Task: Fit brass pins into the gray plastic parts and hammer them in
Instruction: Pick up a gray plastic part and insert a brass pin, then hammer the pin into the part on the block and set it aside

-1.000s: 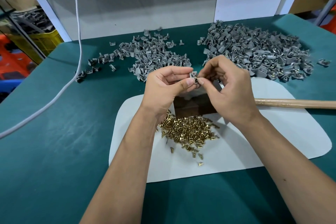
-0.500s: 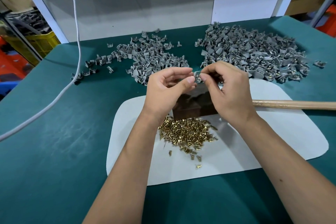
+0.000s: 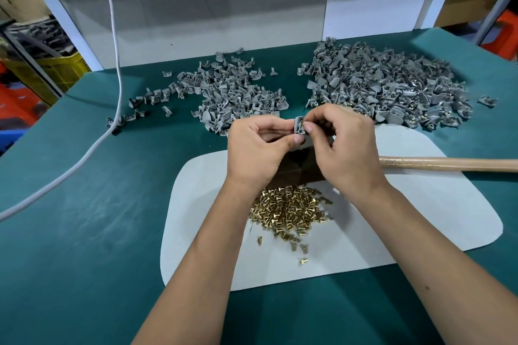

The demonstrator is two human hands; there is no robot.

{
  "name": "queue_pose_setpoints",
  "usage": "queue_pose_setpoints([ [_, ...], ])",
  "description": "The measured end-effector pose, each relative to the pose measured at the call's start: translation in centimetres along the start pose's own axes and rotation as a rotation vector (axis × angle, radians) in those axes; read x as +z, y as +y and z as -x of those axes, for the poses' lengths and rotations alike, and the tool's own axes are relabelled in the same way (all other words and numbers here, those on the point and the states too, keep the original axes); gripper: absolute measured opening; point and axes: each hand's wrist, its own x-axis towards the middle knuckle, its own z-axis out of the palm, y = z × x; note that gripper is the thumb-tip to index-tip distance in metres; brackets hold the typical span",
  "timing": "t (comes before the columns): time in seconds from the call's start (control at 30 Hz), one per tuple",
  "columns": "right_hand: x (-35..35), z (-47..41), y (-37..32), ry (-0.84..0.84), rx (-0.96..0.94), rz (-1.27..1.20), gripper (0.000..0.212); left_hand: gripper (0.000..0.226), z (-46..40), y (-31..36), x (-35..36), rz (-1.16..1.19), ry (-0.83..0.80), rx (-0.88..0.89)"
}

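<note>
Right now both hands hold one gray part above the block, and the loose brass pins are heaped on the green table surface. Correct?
Not quite. The head view shows the brass pins heaped on the white mat, not the green surface. Both hands, left and right, do hold one gray part above the block.

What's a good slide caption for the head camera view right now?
Both hands, left hand and right hand, pinch one gray plastic part above a pile of brass pins.
</note>
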Motion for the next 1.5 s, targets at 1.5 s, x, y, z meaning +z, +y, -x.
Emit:
queue_pose_setpoints([
  [1.5, -9.8, -3.6, 4.0, -0.748, 0.203, 0.354, 0.016, 0.019, -0.4, -0.2, -2.3, -0.327, -0.119, -0.133],
])
